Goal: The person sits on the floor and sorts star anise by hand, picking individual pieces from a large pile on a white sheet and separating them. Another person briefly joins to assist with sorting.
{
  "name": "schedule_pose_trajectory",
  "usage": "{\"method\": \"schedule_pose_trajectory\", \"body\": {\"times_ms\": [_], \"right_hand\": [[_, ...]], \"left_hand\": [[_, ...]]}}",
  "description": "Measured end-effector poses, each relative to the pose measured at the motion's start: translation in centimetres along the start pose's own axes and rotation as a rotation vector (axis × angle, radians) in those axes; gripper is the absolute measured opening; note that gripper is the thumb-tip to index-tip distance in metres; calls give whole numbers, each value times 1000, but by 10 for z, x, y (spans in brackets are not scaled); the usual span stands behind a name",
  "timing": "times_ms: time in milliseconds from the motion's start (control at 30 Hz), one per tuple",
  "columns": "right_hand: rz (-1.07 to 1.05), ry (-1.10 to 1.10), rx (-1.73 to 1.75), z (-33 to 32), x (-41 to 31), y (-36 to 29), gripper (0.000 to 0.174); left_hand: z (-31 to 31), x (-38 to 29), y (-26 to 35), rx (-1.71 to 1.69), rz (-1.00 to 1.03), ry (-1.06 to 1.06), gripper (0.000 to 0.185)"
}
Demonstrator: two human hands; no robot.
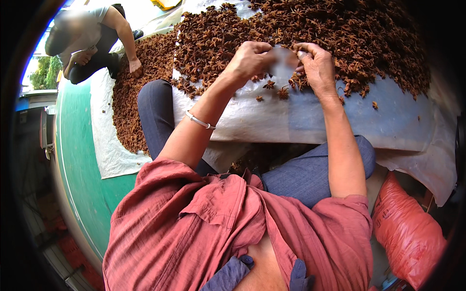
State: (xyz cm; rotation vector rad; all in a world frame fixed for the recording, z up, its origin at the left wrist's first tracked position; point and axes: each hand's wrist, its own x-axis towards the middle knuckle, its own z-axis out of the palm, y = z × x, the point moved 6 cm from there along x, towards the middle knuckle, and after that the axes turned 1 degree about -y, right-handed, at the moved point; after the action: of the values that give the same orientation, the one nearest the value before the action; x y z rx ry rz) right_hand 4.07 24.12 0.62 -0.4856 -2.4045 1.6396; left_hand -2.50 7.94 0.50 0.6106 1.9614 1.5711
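Note:
My left hand (248,62) is raised at the near edge of a wide heap of dried star anise (302,25), its fingers bent inward. Opposite it, my right hand (319,68) has thumb and fingertips close together. A blurred patch between the hands hides the left fingertips, so what either one holds cannot be made out. Just below them, a few loose star anise pods (283,93) lie on pale plastic sheeting (251,122). More pods sit close under the right fingers.
To the left, a person (120,27) crouches with one hand on a bed of smaller brown pieces (127,109), spread on a white sheet (103,145). Green floor (78,120) runs beside it. A full red plastic bag (407,232) stands at lower right, below the sheeting's hanging edge.

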Motion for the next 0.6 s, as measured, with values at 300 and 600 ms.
{"method": "schedule_pose_trajectory", "body": {"times_ms": [300, 600], "right_hand": [[-53, -491, 349, 26, -21, -26, 35], [0, -204, 633, -20, 2, -13, 42]], "left_hand": [[-3, -9, 27, 36, 203, 130, 14], [16, -46, 74, -971, 501, -747, 19]]}}
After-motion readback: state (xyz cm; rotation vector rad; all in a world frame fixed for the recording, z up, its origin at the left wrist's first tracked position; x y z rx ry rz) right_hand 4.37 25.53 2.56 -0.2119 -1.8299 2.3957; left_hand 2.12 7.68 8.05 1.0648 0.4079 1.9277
